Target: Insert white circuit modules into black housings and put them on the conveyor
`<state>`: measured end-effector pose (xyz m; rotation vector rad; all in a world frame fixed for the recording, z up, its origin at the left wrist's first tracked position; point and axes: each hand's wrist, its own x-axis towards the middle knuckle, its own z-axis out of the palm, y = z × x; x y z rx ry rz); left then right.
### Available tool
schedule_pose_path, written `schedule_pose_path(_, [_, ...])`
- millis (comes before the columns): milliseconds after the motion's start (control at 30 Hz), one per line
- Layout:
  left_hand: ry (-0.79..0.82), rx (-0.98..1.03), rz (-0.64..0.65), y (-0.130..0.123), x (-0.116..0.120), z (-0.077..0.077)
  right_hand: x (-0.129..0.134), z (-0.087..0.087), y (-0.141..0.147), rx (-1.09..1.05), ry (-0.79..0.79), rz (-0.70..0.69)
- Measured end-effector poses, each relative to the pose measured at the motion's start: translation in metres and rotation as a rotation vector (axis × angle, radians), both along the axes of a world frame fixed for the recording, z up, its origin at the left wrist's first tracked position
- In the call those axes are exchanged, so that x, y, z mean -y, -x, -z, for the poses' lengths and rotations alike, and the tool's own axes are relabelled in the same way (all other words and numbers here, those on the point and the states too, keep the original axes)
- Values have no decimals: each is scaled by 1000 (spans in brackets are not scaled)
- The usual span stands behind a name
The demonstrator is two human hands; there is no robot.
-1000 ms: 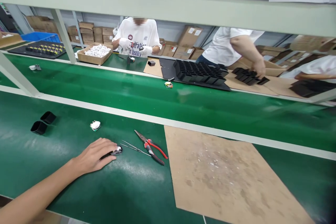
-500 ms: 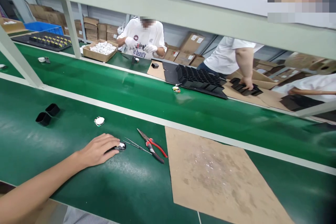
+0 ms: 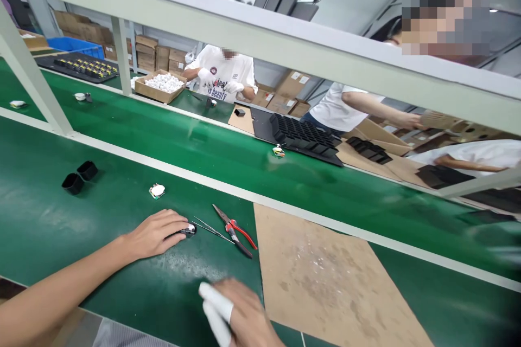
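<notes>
On the green table my left hand [image 3: 157, 234] rests with its fingers round a small black housing with a white part inside [image 3: 189, 229]. My right hand [image 3: 240, 312] is over the near part of the table, blurred, with white covers on two fingers; whether it holds anything cannot be made out. Right of the housing lie tweezers [image 3: 214, 230] and red-and-black pliers [image 3: 234, 230]. A small circuit board with a white top [image 3: 157, 191] sits behind my left hand. Two black empty housings [image 3: 73, 183] stand at the left.
A stained cardboard sheet [image 3: 325, 276] covers the table at right. Beyond a white rail, a green belt [image 3: 203, 146] carries small white-topped parts. Across it are a box of white pieces [image 3: 160, 87], a black tray of housings [image 3: 301, 133] and several people. A pale beam crosses above.
My right hand has come into view at the bottom. My left hand stays on the housing. The view has shifted slightly, and a co-worker's arm has lifted off the black parts across the belt.
</notes>
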<state>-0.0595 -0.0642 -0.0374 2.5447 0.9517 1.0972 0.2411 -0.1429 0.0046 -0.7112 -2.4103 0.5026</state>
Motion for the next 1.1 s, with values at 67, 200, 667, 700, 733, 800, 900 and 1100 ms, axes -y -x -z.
schedule_pose_path(67, [32, 12, 8, -1, 0, -1, -30, -12, 10, 16, -123, 89])
schedule_pose_path(200, [159, 16, -5, -2, 1, -3, -80, -15, 29, 249, -221, 232])
schedule_pose_path(667, [558, -58, -195, -2, -1, -4, -100, 30, 37, 127, -308, 295])
schedule_pose_path(700, [548, -59, -196, -3, 0, -4, -98, 28, 37, 102, -318, 275])
schedule_pose_path(733, [537, -59, -196, -3, 1, -4, -97, 25, 38, 89, -333, 254])
schedule_pose_path(800, [511, -52, -199, -4, 1, -2, -95, 22, 41, 79, -372, 219])
schedule_pose_path(900, [449, -28, -194, -4, 1, 2, -93, 21, 43, 82, -399, 215])
schedule_pose_path(1100, [344, -40, -164, -5, 0, 1, -93, 24, 43, 119, -398, 251])
